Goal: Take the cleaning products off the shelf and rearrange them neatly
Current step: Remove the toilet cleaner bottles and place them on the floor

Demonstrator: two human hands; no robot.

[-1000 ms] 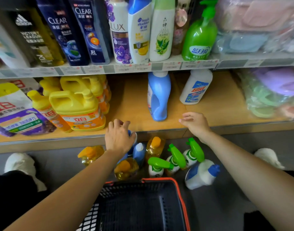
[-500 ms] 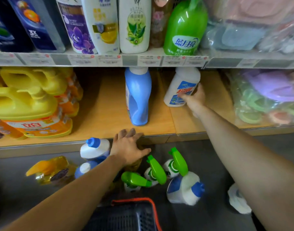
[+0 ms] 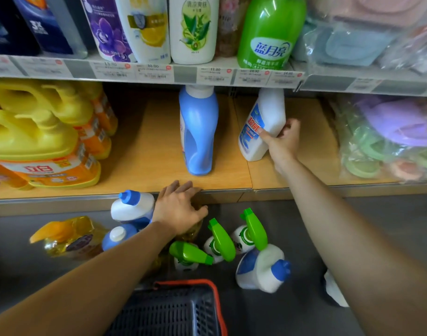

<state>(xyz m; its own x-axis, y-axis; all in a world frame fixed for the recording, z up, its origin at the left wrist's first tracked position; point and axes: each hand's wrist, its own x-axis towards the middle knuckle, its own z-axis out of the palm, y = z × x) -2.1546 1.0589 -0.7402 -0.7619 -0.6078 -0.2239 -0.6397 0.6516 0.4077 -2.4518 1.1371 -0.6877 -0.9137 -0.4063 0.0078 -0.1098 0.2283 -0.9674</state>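
Note:
On the wooden lower shelf (image 3: 159, 146) stand a tall blue bottle (image 3: 199, 132) and, to its right, a white bottle with a blue label (image 3: 261, 124), tilted. My right hand (image 3: 281, 139) grips that white bottle from its right side. My left hand (image 3: 179, 209) rests fingers apart at the shelf's front edge, over a yellow bottle on the floor that it mostly hides. On the floor below lie white bottles with blue caps (image 3: 132, 207), green-trigger spray bottles (image 3: 222, 238) and a yellow bottle with an orange cap (image 3: 69, 236).
Yellow detergent jugs (image 3: 38, 139) fill the shelf's left side. Bagged pastel goods (image 3: 389, 137) sit at the right. Shampoo and a green soap bottle (image 3: 270, 32) line the upper shelf. A dark basket with an orange rim (image 3: 173, 309) stands on the floor before me.
My right hand reached from the shelf's front edge to the white bottle and closed on it, tilting it. My left hand moved right, off the blue-capped bottle. The view moved closer to the shelf.

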